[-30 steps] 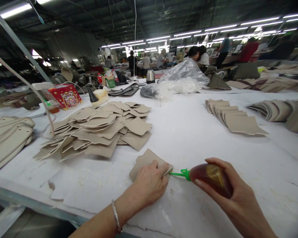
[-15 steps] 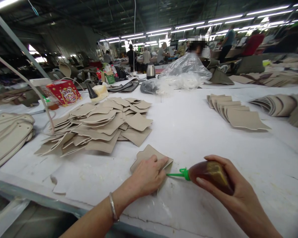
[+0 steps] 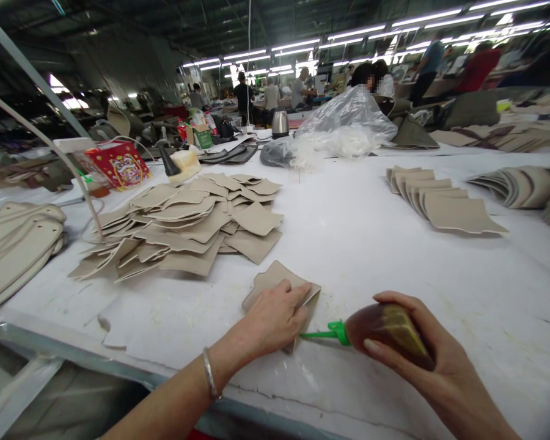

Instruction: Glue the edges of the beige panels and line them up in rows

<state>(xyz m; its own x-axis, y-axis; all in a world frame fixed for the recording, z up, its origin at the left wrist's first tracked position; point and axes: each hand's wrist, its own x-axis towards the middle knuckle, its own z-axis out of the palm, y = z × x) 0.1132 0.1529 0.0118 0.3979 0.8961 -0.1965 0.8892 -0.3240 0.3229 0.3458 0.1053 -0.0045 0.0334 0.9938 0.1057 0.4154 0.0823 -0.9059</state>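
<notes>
My right hand point(image 3: 421, 348) grips a squeeze bottle point(image 3: 385, 333) of dark amber liquid, probably glue, lying on its side in the air. Its thin green nozzle point(image 3: 323, 333) points left, with the tip at the near right edge of a beige leather piece point(image 3: 272, 280). Over that piece lies my left hand point(image 3: 277, 315), index finger stretched along the right corner and the other fingers curled at the edge, holding it. A strip of the right edge stands turned up beside the fingers. The underside of my left hand hides part of the piece.
A loose heap of beige pieces point(image 3: 187, 229) lies left of centre, and a fanned row point(image 3: 449, 201) at the right. Larger panels point(image 3: 16, 250) are stacked far left. Behind stand a red box point(image 3: 121, 165), a kettle point(image 3: 280, 124) and clear plastic point(image 3: 348, 125). People work beyond.
The nozzle tip has moved slightly toward me and left along the piece's edge. My left hand keeps its hold on the piece. The view has shifted a little.
</notes>
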